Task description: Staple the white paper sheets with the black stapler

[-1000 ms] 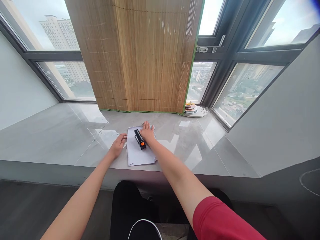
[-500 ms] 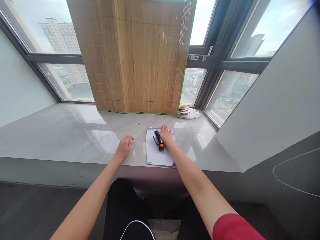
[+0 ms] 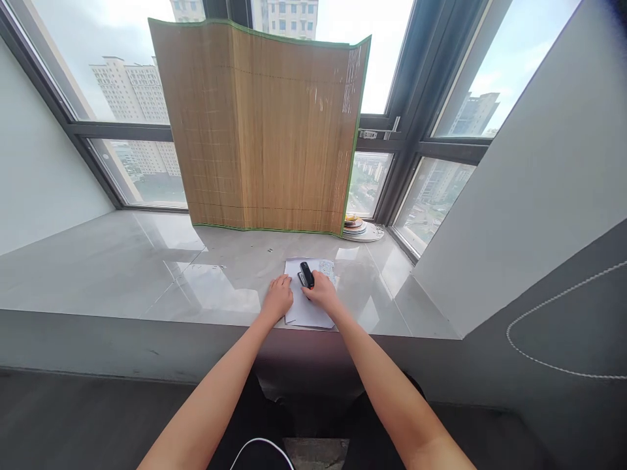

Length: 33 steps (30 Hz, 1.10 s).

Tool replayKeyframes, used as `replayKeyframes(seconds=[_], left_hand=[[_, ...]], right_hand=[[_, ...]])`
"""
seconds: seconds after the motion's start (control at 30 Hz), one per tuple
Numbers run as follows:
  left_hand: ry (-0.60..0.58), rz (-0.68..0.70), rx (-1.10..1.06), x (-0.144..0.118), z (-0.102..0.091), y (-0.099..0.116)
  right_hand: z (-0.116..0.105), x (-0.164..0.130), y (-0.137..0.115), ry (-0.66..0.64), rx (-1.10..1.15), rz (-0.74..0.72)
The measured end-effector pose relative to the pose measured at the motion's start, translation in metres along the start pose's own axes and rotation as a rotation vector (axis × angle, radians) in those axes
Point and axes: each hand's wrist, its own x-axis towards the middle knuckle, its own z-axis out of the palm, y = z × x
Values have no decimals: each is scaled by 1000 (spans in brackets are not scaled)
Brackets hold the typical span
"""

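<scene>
A small stack of white paper [image 3: 309, 315] lies on the sill near its front edge, with a printed or drawn patch visible at its upper right. On top of the paper is a black stapler [image 3: 306, 273], its far end pointing away from me. My right hand [image 3: 321, 291] is wrapped round the stapler's near part and covers most of its orange piece. At the paper's left edge rests my left hand [image 3: 279, 297], fingers stretched forward and touching the sheet's side; it holds nothing that I can see.
A bamboo blind [image 3: 279, 143] with green edging stands against the windows behind the sill. Stacked plates [image 3: 360, 231] sit at its right foot. The tiled sill [image 3: 117, 274] ends at a front edge close to me. A beaded cord [image 3: 539, 364] hangs at right.
My right hand has moved from flat on the paper beside the stapler to a grip on it. My left hand has come right, from the bare sill to the paper's left edge.
</scene>
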Motion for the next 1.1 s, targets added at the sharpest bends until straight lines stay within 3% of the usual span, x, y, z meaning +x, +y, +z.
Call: replayKeyframes(seconds=[0.2, 0.43, 0.6, 0.7, 0.8, 0.9, 1.0, 1.1], left_hand=[[-13, -30, -62, 2, -8, 3], [-12, -81, -103, 1, -11, 2], [-30, -110, -175, 1, -12, 2], [52, -125, -316, 4, -13, -3], [146, -222, -522, 8, -14, -12], [165, -341, -727, 10, -16, -20], [182, -368, -904, 10, -17, -24], [195, -379, -1056, 8, -17, -25]], right_hand=[[-4, -13, 17, 119, 148, -35], [-3, -11, 42, 89, 350, -148], [-5, -7, 48, 179, 478, 104], [-3, -3, 48, 190, 419, 108], [0, -2, 45, 224, 398, 72], [-3, -5, 43, 231, 433, 67], [-13, -6, 40, 239, 542, 91], [-24, -4, 35, 134, 532, 17]])
